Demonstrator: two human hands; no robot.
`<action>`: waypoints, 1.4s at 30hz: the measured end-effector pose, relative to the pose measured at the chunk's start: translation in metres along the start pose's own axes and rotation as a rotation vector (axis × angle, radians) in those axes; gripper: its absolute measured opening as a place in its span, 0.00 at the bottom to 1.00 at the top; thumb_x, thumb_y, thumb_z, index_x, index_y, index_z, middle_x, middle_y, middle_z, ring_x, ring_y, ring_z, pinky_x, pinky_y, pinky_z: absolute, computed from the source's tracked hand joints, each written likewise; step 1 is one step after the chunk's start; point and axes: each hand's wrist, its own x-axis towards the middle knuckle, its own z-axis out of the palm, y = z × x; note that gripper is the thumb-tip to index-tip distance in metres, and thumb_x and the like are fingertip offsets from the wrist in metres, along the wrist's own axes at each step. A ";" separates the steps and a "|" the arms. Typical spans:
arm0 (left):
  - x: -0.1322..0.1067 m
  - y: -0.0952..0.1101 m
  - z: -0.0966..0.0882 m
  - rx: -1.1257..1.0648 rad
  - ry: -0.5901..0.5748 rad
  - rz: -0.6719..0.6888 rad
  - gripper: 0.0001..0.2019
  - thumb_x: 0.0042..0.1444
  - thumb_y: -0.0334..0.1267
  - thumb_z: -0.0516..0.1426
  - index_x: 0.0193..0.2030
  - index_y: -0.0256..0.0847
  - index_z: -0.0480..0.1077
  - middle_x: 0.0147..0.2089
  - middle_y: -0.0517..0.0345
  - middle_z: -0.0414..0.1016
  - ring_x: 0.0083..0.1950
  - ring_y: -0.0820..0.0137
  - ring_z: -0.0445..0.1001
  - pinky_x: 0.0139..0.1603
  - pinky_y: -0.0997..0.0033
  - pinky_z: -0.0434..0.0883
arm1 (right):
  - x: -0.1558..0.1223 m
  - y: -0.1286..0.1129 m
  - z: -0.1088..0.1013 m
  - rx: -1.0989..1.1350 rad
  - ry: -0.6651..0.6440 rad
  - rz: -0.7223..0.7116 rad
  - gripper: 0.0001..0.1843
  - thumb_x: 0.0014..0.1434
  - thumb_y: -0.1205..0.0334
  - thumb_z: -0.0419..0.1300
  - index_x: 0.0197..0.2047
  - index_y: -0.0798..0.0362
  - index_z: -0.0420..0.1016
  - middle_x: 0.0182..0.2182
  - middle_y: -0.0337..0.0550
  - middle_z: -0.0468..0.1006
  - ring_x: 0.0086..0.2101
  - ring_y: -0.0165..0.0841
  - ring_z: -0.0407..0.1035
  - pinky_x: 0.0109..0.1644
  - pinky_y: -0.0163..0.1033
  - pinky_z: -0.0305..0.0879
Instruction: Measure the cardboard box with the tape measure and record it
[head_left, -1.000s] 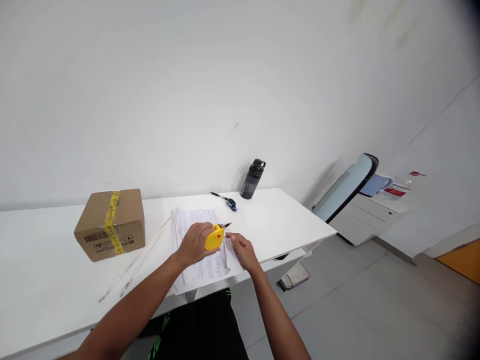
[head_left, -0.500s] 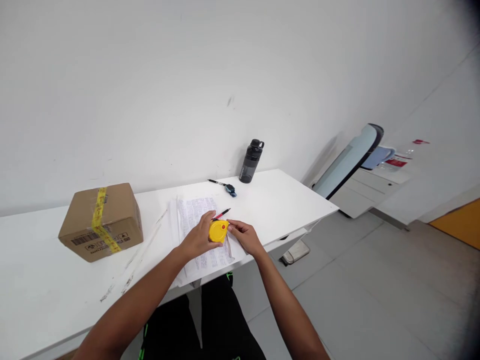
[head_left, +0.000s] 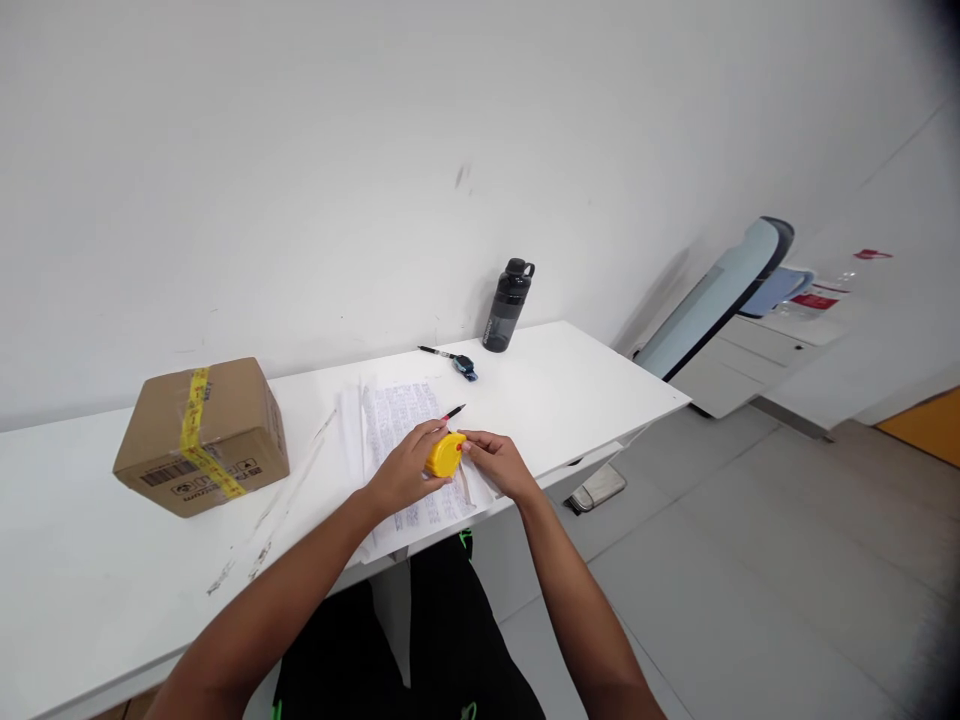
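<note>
A yellow tape measure [head_left: 445, 455] with a red button is held over the written papers [head_left: 409, 400]. My left hand [head_left: 409, 468] wraps round its left side. The fingers and thumb of my right hand [head_left: 500, 462] are closed together at its right edge, by the red button; whether they pinch the tape's end is too small to tell. A red and black pen [head_left: 454, 411] pokes out just beyond the tape measure, its lower part hidden behind my left hand.
On the white table [head_left: 585, 390] stand a taped cardboard box [head_left: 225, 430] at left and a dark water bottle [head_left: 508, 310] near the wall. A wristwatch [head_left: 464, 367] lies beside a black pen [head_left: 435, 351]. A light-blue board [head_left: 712, 300] leans at right.
The tape measure has turned, with its red button now closer to my right fingers, which have bent further over its edge. The whole view has shifted slightly.
</note>
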 end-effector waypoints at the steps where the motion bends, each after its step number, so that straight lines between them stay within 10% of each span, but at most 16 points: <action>1: 0.000 -0.001 0.001 0.027 0.015 0.038 0.39 0.53 0.37 0.64 0.67 0.49 0.50 0.66 0.46 0.58 0.68 0.57 0.60 0.64 0.49 0.67 | 0.000 0.001 -0.001 0.031 -0.007 0.011 0.24 0.48 0.49 0.70 0.47 0.51 0.80 0.44 0.45 0.82 0.44 0.40 0.74 0.53 0.49 0.68; 21: 0.005 0.008 0.005 0.378 0.155 0.383 0.26 0.62 0.29 0.52 0.66 0.37 0.52 0.63 0.43 0.68 0.62 0.63 0.69 0.53 0.61 0.72 | -0.001 0.000 -0.025 0.140 -0.143 -0.026 0.23 0.51 0.50 0.70 0.49 0.50 0.80 0.32 0.43 0.83 0.34 0.34 0.74 0.55 0.49 0.64; 36: -0.007 0.007 0.017 0.307 0.028 0.081 0.38 0.53 0.35 0.62 0.67 0.37 0.47 0.61 0.38 0.64 0.61 0.53 0.67 0.52 0.57 0.72 | -0.008 -0.002 -0.003 -0.080 -0.154 0.013 0.35 0.49 0.47 0.69 0.59 0.48 0.72 0.54 0.48 0.76 0.54 0.44 0.68 0.60 0.50 0.62; 42: -0.013 0.010 0.022 0.260 0.024 0.110 0.29 0.54 0.35 0.60 0.61 0.36 0.57 0.57 0.41 0.66 0.59 0.55 0.67 0.54 0.59 0.70 | -0.018 -0.003 0.009 -0.282 -0.207 -0.013 0.30 0.50 0.43 0.67 0.52 0.50 0.76 0.51 0.51 0.77 0.52 0.48 0.70 0.60 0.53 0.61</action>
